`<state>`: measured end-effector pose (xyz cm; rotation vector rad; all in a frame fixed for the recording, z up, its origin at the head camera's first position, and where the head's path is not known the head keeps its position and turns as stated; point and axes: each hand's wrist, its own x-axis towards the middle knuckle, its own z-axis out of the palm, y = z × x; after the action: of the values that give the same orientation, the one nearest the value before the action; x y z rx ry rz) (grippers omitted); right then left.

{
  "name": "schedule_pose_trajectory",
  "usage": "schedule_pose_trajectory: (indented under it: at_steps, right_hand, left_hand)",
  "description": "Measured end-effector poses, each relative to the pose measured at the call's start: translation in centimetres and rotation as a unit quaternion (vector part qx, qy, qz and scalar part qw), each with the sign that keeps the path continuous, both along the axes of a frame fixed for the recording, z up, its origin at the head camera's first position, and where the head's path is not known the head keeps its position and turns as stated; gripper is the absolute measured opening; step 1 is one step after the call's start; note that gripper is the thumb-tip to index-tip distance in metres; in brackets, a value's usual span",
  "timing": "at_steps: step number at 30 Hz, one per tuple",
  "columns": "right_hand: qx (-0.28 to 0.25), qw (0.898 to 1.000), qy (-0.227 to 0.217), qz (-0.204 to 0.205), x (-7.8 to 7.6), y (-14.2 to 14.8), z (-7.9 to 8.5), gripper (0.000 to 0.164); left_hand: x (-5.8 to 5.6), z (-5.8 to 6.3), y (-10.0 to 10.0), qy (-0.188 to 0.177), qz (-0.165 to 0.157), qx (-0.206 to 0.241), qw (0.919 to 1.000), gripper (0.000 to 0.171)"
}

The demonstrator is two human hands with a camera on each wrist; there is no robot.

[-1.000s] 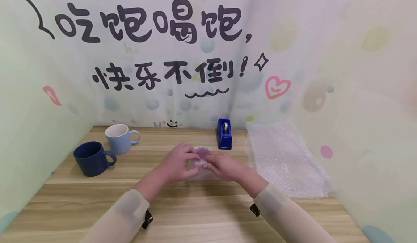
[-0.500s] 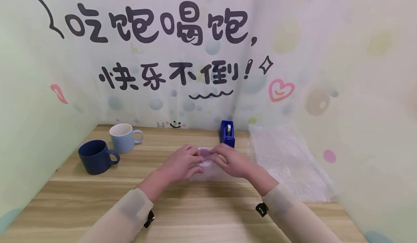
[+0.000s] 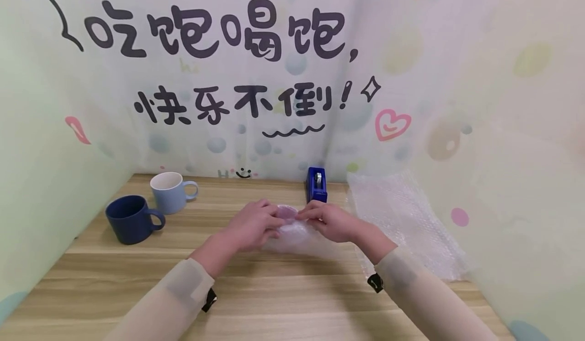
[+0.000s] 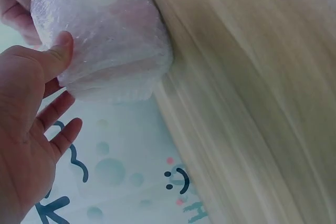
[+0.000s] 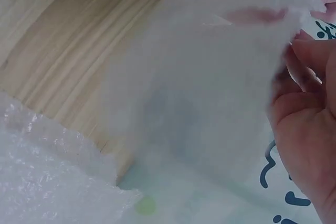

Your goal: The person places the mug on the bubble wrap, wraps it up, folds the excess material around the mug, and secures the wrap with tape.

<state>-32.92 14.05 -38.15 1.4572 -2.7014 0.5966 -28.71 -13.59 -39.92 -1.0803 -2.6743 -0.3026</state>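
And it's the pinkish cup [image 3: 286, 212], mid-desk [image 3: 274, 300] toward the far side, jacketed in crinkly bubble wrap [image 3: 294, 237], round mouth showing between two hands! Left hand [image 3: 253, 225]: thumb pressed on the wrapped side, fingers gripping from behind, the last two spread loose. Right hand [image 3: 331, 221]: thumb and fingers pinching the edge of a thin, cloudy flap of that wrap, stretched out rightward. Just beyond, a glossy blue tape dispenser [image 3: 316, 183]. Over on the left, a pale-blue mug [image 3: 168, 198] with a white inside, and nearer, a dark-blue mug [image 3: 130, 224], both upright, handles pointing right. Far right, bubbly clear sheets [image 3: 407, 229] lie flat.
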Motion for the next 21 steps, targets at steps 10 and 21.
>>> schedule_pose_trajectory:
  at_steps: [10,21]
  right_hand:
    - [-0.001,1.000,0.011,0.022,1.0,-0.2,-0.1,0.047]
    - [-0.013,1.000,0.001,0.019,1.7,-1.5,-1.5,0.038]
  left_hand:
    - [-0.4,1.4,-0.4,-0.034,0.033,-0.043,0.9979,0.035]
    - [-2.0,0.4,-1.9,-0.015,-0.012,-0.019,0.9997,0.052]
